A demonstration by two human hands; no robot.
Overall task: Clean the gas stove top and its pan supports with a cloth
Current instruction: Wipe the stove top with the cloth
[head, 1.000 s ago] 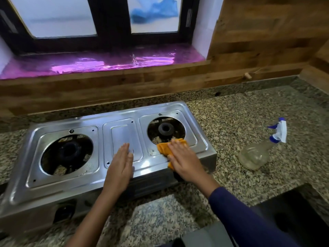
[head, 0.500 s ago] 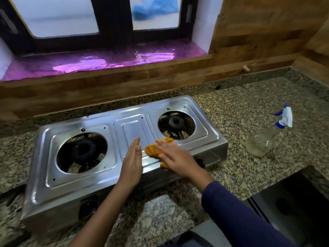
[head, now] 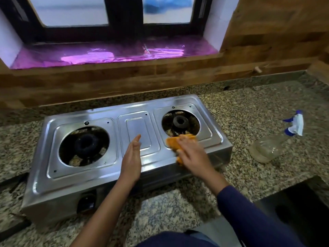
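Note:
A steel two-burner gas stove (head: 99,179) stands on the granite counter with no pan supports on it. Both burner wells are bare: the left burner (head: 85,144) and the right burner (head: 180,122). My right hand (head: 193,155) presses an orange cloth (head: 173,142) flat on the stove top at the front edge of the right burner well. My left hand (head: 132,157) rests edge-on, fingers straight, on the middle panel near the stove's front. The hand covers much of the cloth.
A clear spray bottle (head: 270,147) with a blue-and-white trigger lies on its side on the counter (head: 249,107) to the right. A dark sink opening (head: 302,211) sits at the front right. A wooden backsplash (head: 106,86) and purple-lined window sill (head: 114,54) are behind.
My right hand slid the cloth left along the stove's front, then back right to the right burner well. My left hand turned from flat to edge-on. The camera view shifted.

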